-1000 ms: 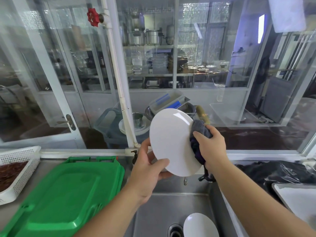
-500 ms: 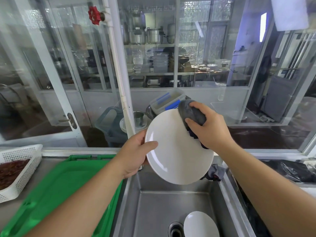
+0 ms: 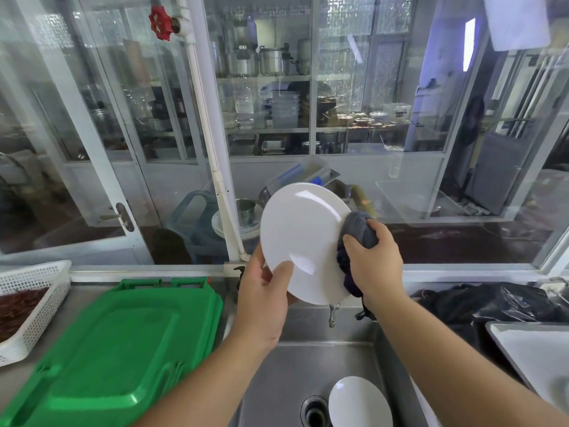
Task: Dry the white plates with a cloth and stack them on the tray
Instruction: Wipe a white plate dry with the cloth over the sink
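Note:
I hold a white plate [image 3: 303,235] tilted upright above the sink. My left hand [image 3: 264,298] grips its lower left rim, thumb on the face. My right hand [image 3: 371,263] grips a dark grey cloth [image 3: 358,231] and presses it against the plate's right edge. A second white plate [image 3: 358,402] lies in the sink basin beside the drain. The white tray [image 3: 535,355] sits on the counter at the far right, partly cut off by the frame.
A green plastic lid [image 3: 114,349] covers the counter left of the steel sink [image 3: 283,380]. A white perforated basket [image 3: 34,300] with red chillies stands at the far left. Black plastic bags [image 3: 492,303] lie behind the tray. A glass partition rises directly behind the sink.
The plate has turned and my left thumb has come round onto its face. My right hand with the cloth slid from the plate's top edge down to its right edge.

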Tool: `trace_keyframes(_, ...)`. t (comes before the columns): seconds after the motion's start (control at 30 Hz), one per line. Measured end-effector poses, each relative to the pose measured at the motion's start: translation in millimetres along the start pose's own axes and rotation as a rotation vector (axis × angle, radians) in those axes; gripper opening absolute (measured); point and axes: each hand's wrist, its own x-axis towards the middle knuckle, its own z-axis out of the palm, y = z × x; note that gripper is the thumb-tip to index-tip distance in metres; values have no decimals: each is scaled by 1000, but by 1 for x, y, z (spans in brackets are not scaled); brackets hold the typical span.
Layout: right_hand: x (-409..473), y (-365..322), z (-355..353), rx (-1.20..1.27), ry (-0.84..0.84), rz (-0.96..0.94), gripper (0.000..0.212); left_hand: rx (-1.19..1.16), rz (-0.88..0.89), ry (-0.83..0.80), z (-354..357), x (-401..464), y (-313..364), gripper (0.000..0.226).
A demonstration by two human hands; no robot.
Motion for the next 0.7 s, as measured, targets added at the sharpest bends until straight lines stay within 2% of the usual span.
trace_keyframes(0.13, 6, 1, -11, 9, -31, -13, 52, 49, -124, -85, -4, -3, 2, 56)
trace_keyframes(0.2, 11, -2, -17, -50, -46, -76, 51, 57, -184, -110, -12, 1, 10, 50)
trace_keyframes(0.3, 18, -15, -30, -181, -146, -229, 52, 83, -280, -129, -27, 10, 28, 26)
trace_keyframes(0.4, 21, -34, -40, -295, -298, -463, 50, 199, -382, -274, -43, 16, 39, 27)
trace_keyframes(0.47, 23, -41, -39, -360, -325, -598, 51, 246, -428, -352, -49, 16, 40, 27)
trace_keyframes(0.53, 25, -45, -36, -370, -306, -621, 51, 235, -418, -367, -51, 13, 39, 28)
trace_keyframes(0.7, 21, -41, -26, -300, -231, -516, 53, 167, -333, -349, -43, 6, 37, 29)
